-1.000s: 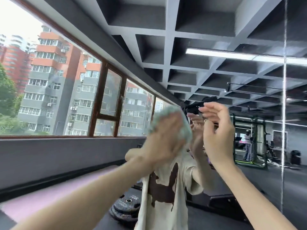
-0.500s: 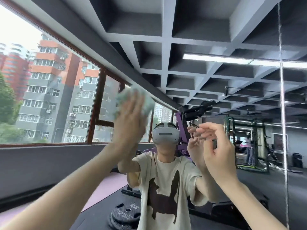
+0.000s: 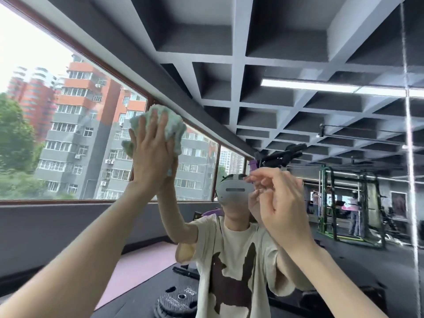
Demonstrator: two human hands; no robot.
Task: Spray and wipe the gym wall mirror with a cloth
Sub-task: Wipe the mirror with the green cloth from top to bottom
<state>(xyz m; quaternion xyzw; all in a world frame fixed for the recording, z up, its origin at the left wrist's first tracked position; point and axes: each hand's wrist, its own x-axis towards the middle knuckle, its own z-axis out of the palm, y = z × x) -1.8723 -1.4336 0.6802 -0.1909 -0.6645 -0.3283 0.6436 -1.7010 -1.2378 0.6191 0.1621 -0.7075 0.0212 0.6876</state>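
Note:
The wall mirror (image 3: 298,65) fills the whole view and reflects the gym, the windows and me. My left hand (image 3: 151,154) is raised high at left of centre. Its straight fingers press a crumpled pale green cloth (image 3: 175,127) flat against the glass. My right hand (image 3: 282,203) is up near the glass at right of centre, lower than the left. Its fingers are loosely bent and hold nothing. No spray bottle is in view.
A vertical seam (image 3: 410,157) between mirror panels runs down the far right. The reflection shows weight plates (image 3: 176,299) on the dark floor, a green rack (image 3: 348,203) with people beyond it, and a pink mat (image 3: 142,267).
My left hand has swept the cloth across the glass from the centre up to the left. My right hand has dropped a little.

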